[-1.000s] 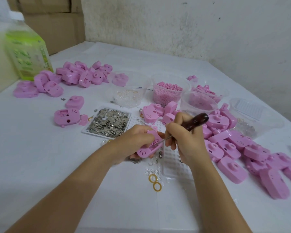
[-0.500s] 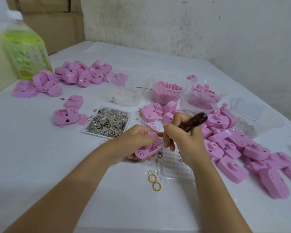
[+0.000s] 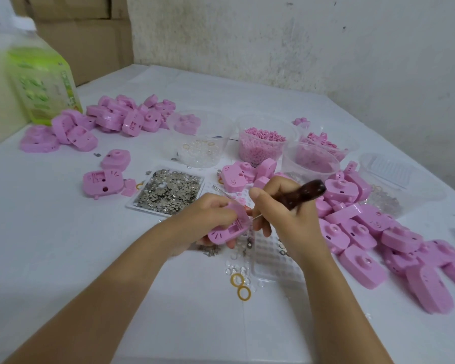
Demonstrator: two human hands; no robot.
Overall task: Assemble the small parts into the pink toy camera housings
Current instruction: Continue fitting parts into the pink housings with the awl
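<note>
1. Head view, the only one I have: a white cloth-covered table (image 3: pixel 63 258), with both hands meeting near the middle of the surface.
2. The left hand (image 3: pixel 205 219) has its fingers curled around a pink plastic toy camera housing (image 3: pixel 227 228), held tilted just above the surface.
3. The right hand (image 3: pixel 286 219) is closed around a dark brown wooden-handled tool with a thin metal shaft (image 3: pixel 305 191); the shaft tip touches the housing's open inside.
4. A flat white tray of small silver metal pieces (image 3: pixel 168 191) lies just beyond the left hand.
5. A clear round tub of pink pellets (image 3: pixel 260 145) stands farther back.
6. A heap of loose pink housings (image 3: pixel 378 232) runs along the right edge; I see another heap (image 3: pixel 103 119) towards the far left corner.
7. Two yellow rings (image 3: pixel 241 287) lie between the forearms.
</note>
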